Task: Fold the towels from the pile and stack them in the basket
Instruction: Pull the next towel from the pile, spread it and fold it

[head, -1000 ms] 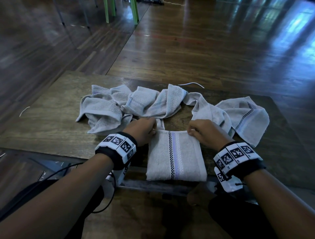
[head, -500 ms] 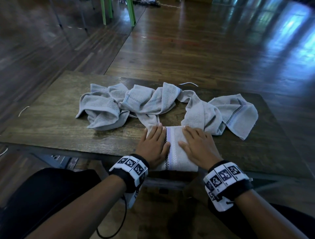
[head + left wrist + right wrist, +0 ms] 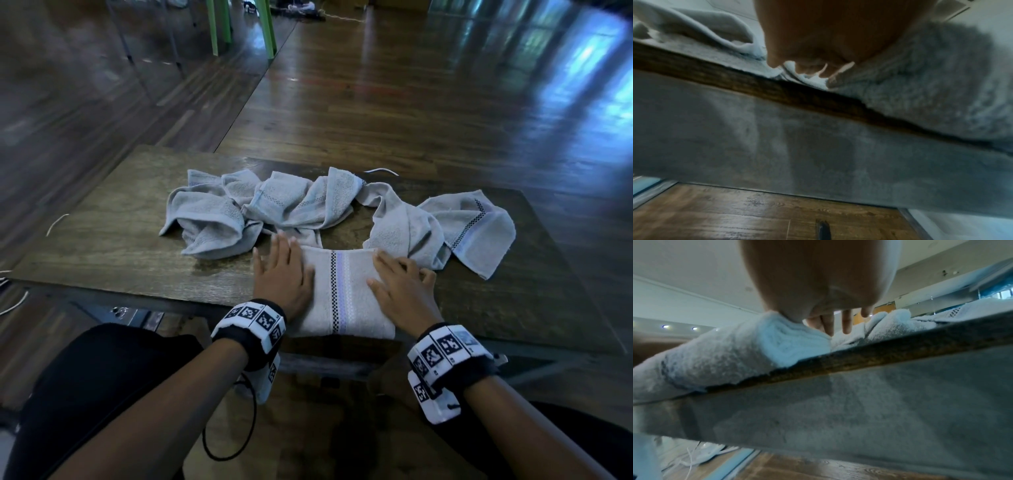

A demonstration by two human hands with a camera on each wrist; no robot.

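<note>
L hand + R hand grips released, flat | folded towel overhangs table near edge

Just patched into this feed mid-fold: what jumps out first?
Both hands lie flat on a folded towel with a checkered stripe at the table's near edge, the left hand on its left side, the right hand on its right. Behind them a crumpled pile of towels sprawls across the wooden table.

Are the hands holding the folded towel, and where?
Nothing is gripped. The left hand and right hand lie flat, pressing the folded towel at its left and right sides.
</note>
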